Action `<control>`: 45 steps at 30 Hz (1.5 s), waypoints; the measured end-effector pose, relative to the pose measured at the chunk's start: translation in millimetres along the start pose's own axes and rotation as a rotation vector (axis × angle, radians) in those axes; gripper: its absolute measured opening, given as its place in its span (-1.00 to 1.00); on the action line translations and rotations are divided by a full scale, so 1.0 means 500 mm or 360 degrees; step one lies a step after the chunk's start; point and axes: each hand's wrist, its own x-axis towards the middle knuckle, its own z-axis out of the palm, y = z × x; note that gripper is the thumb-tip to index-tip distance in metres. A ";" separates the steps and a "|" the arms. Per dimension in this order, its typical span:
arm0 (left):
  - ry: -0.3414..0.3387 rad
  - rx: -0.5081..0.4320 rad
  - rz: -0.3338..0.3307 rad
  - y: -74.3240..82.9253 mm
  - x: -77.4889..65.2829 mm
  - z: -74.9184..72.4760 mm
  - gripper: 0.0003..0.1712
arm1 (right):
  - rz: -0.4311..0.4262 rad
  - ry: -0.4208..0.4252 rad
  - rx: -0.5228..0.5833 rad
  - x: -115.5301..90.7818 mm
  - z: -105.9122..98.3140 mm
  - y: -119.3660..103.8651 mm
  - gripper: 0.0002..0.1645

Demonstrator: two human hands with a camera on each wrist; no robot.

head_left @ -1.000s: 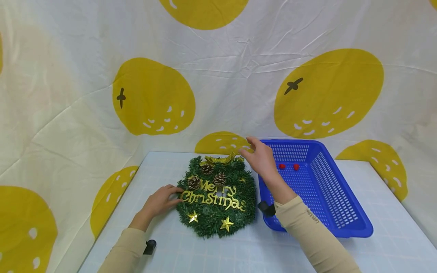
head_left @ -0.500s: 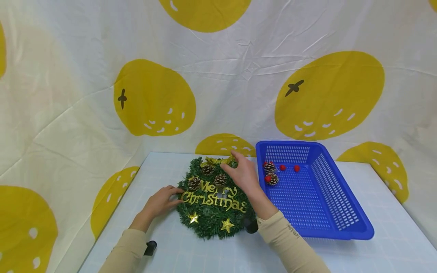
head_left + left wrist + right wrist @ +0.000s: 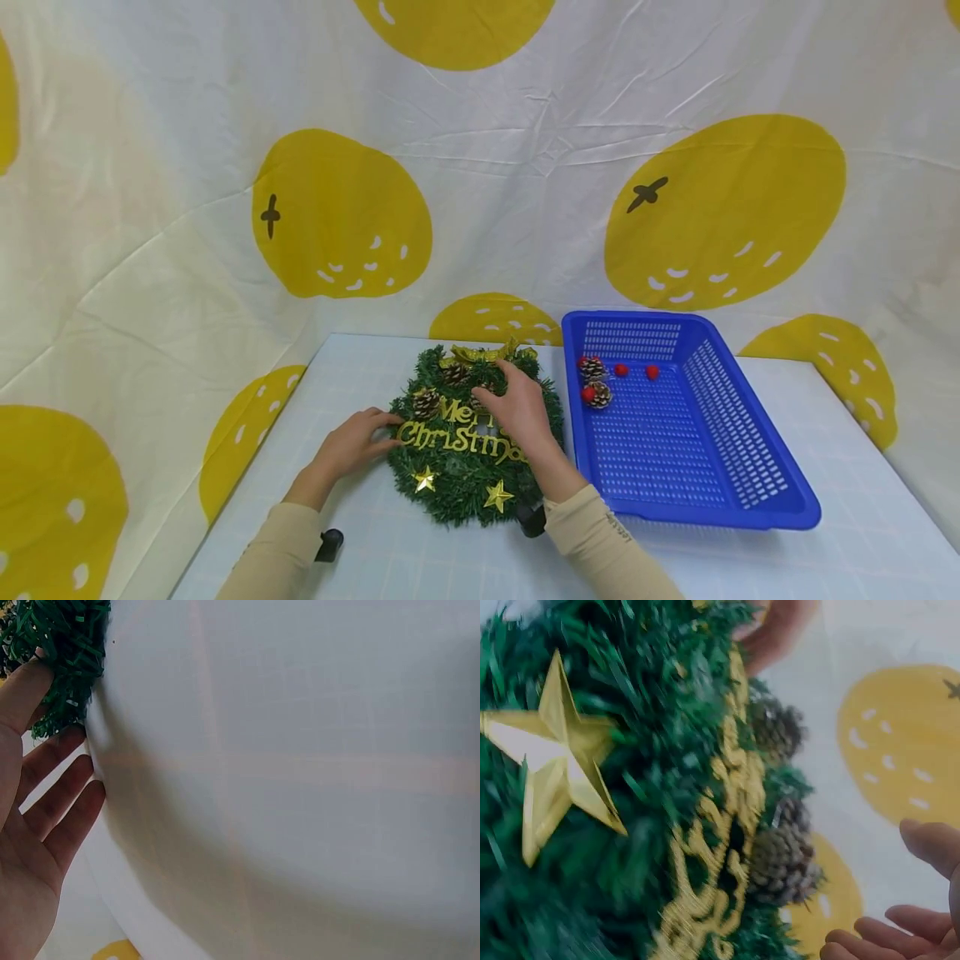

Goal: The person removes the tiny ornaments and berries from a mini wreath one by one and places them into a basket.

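Observation:
A green Christmas wreath point(image 3: 465, 496) lies on the table, with gold "Merry Christmas" lettering point(image 3: 442, 433), gold stars point(image 3: 498, 496), pine cones point(image 3: 426, 403) and a gold ribbon point(image 3: 468, 354). At its left edge my left hand point(image 3: 354, 442) pinches the greenery; the left wrist view has the thumb over the greens point(image 3: 71, 652) and fingers at the edge. My right hand point(image 3: 517, 408) is over the wreath's upper right, covering part of the lettering and a pine cone. In the right wrist view its fingers point(image 3: 885, 937) and thumb are apart, holding nothing, near a pine cone point(image 3: 780, 859).
A blue perforated basket point(image 3: 750, 467) stands right of the wreath. Inside it are pine cones point(image 3: 599, 394) and small red balls point(image 3: 652, 372). Behind the table hangs a white cloth point(image 3: 495, 208) with yellow fruit prints.
My right hand has moved left and down from near the basket's left rim to over the wreath, uncovering the pine cones in the basket. The left hand has stayed put.

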 end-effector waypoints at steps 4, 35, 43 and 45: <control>0.0007 -0.0006 0.0011 0.001 -0.002 0.000 -0.61 | -0.0004 0.0024 0.0006 -0.008 0.022 0.011 -0.20; 0.0001 0.0005 0.0040 0.000 0.000 -0.004 -0.61 | -0.0016 0.0107 -0.0082 0.002 0.094 0.067 -0.32; -0.0015 0.0005 0.0036 0.002 -0.001 -0.006 -0.60 | 0.0001 0.0133 -0.0060 -0.001 0.091 0.064 -0.33; -0.0012 0.0005 0.0034 0.003 -0.002 -0.007 -0.60 | -0.0009 0.0134 -0.0051 -0.002 0.088 0.060 -0.33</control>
